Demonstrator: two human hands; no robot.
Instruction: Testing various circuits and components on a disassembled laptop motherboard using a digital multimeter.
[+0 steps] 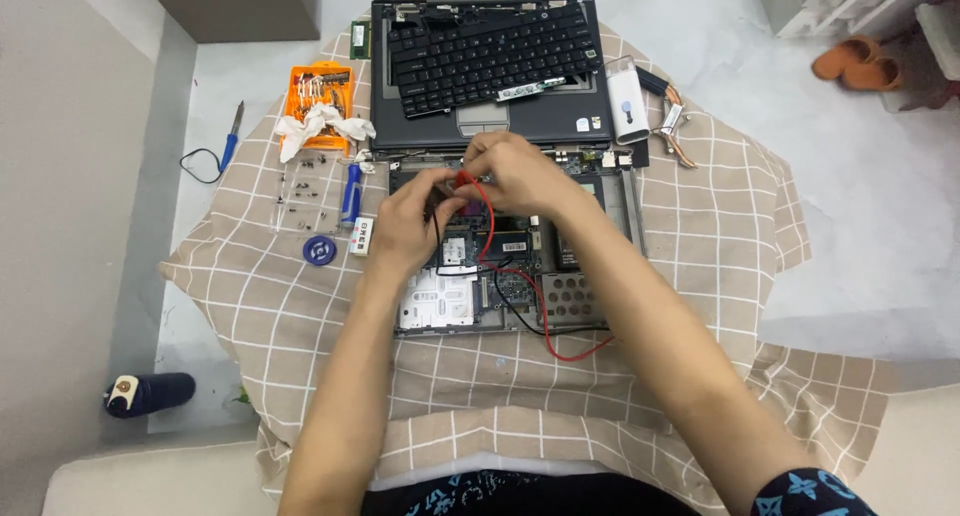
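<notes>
Both hands, left hand (412, 216) and right hand (515, 171), pinched thin red and black probe leads (487, 226) with closed fingers, steadying tips over the opened grey laptop base (620, 211).

Opened laptop base (500, 276), circuit board exposed, red wire (545, 326), black wire (520, 311) trailing

A pale grey floor (880, 176) spreads out under even, soft light. Far off to the right of the hands sits an orange pair of slippers (855, 64) beside white furniture (850, 1). Left of them runs a grey wall (60, 176).
</notes>
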